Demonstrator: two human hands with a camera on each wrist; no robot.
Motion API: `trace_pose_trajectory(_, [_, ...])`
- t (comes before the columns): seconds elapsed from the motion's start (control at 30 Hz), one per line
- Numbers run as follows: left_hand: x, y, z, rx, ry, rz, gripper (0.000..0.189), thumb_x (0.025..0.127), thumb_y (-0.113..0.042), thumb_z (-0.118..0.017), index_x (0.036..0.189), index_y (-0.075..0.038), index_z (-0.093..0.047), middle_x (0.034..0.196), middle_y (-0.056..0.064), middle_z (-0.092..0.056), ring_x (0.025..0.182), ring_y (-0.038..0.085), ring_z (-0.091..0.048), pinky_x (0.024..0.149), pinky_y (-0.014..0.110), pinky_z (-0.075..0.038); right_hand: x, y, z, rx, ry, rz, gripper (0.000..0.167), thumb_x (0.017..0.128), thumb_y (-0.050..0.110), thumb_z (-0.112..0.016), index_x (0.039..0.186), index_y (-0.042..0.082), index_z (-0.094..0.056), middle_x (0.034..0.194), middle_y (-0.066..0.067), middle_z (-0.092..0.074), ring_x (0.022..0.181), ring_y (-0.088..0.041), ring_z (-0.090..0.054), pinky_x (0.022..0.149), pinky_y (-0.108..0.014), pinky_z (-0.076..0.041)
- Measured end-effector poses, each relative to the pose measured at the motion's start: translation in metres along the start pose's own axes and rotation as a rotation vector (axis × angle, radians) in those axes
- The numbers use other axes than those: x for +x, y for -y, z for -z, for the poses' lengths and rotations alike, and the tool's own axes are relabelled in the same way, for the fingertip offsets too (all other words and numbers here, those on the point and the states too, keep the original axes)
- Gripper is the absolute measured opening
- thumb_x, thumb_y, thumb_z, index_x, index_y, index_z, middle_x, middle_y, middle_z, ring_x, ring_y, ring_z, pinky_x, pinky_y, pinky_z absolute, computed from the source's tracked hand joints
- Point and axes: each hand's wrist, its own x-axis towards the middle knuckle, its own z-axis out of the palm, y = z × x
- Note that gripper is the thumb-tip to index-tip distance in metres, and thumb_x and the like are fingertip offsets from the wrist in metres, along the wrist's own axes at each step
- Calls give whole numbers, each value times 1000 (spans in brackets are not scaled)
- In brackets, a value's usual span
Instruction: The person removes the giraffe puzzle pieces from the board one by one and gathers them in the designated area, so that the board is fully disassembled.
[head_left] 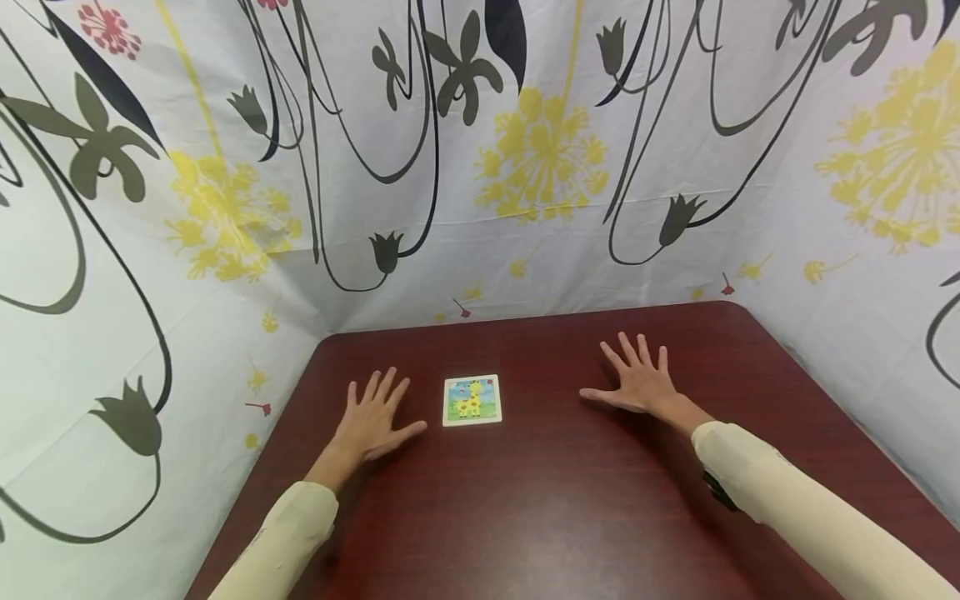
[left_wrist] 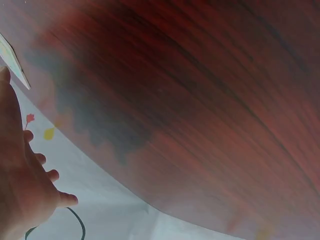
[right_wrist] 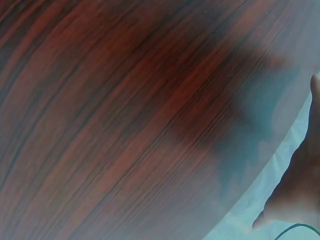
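A square giraffe puzzle (head_left: pixel 472 400) in a pale frame lies flat on the dark red wooden table (head_left: pixel 510 500). To its left is my left hand (head_left: pixel 372 421), palm down with fingers spread and the thumb pointing toward the frame, apart from it. My right hand (head_left: pixel 633 379) is farther off on the other side, fingers also spread, holding nothing. In the left wrist view, a corner of the puzzle (left_wrist: pixel 11 60) shows beyond the left hand (left_wrist: pixel 22 170). The right wrist view has only part of the right hand (right_wrist: pixel 295 175) at its edge, over the table.
A white cloth with printed flowers (head_left: pixel 540 158) hangs behind the table and along both sides. The table's far edge (head_left: pixel 525 321) meets it, with rounded corners. Light sleeves cover both forearms, and a dark band (head_left: pixel 720 492) shows under the right one.
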Motion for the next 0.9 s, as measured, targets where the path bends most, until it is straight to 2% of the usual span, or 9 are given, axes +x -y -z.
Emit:
trace_pose_trajectory(0.23, [5, -10, 1, -14, 21, -14, 90, 96, -74, -49, 162, -14, -36, 170, 16, -23, 155, 42, -23, 116, 73, -14, 5, 3, -6, -7, 12, -2, 116, 82, 85, -58, 166, 14, -22, 171, -23, -5, 155, -52, 5, 115, -74, 7])
trace_pose_trajectory(0.47, [10, -15, -4, -44, 38, -32, 86, 99, -71, -48, 162, -15, -35, 170, 15, -23, 155, 41, -23, 116, 73, -13, 8, 12, -6, 7, 5, 16, 114, 83, 82, -61, 166, 13, -23, 171, -25, -7, 154, -53, 2, 114, -75, 7])
trace_pose_trajectory(0.63, [14, -22, -1, -71, 60, -44, 81, 100, -65, -53, 162, -14, -36, 169, 17, -26, 154, 43, -25, 116, 73, -16, 9, 23, -6, 28, -18, 34, 112, 83, 79, -64, 165, 13, -26, 170, -25, -10, 155, -53, 0, 115, -74, 5])
trace_pose_trajectory(0.9, [23, -32, -2, -109, 133, -53, 77, 102, -64, -50, 162, -18, -36, 170, 13, -25, 155, 40, -22, 118, 71, -16, 17, 38, -10, 20, -10, 57, 111, 84, 79, -63, 166, 15, -24, 171, -23, -8, 155, -52, 0, 116, -74, 3])
